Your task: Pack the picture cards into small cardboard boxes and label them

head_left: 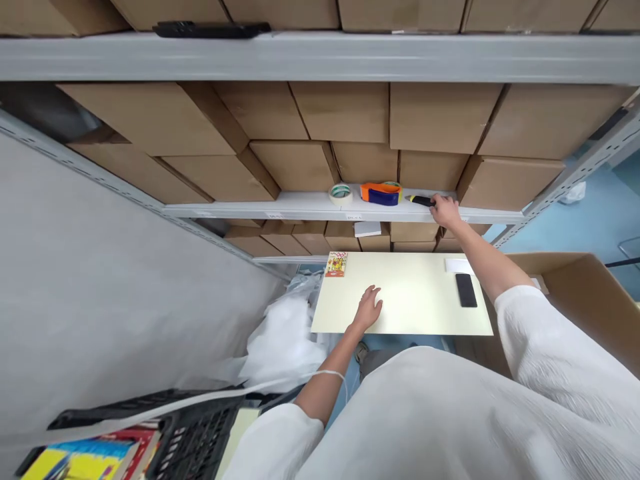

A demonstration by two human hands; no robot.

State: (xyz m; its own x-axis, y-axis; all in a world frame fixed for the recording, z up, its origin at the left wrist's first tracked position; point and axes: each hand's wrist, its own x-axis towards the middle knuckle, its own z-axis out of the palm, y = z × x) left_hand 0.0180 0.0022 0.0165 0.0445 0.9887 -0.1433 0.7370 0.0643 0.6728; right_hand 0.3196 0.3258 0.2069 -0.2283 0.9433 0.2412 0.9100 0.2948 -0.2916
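Reaches up with the right hand point(444, 210) to the grey shelf point(300, 207), fingers point(436, 202) bent onto the near end of a black-and-yellow tool point(420, 199) lying just beside an orange-and-blue tape dispenser point(381, 193) and a tape roll point(341, 194); cannot tell whether pinched or merely touched. Rests the left hand point(369, 309) flat on the pale desk point(415, 307), fingers loosely spread, well apart from the black phone point(466, 290).

From my remote feed: a cream bench point(410, 300) bears a black phone point(466, 290) and a red-and-yellow picture booklet point(337, 264). On the pale grey shelf point(295, 204) sit an orange-and-blue tape dispenser point(381, 193), a whitish-green tape roll point(341, 194) and a black-and-yellow slim tool point(419, 199). Behind them are plain brown cardboard boxes point(340, 113). White sleeve point(550, 347), blue floor point(600, 213).
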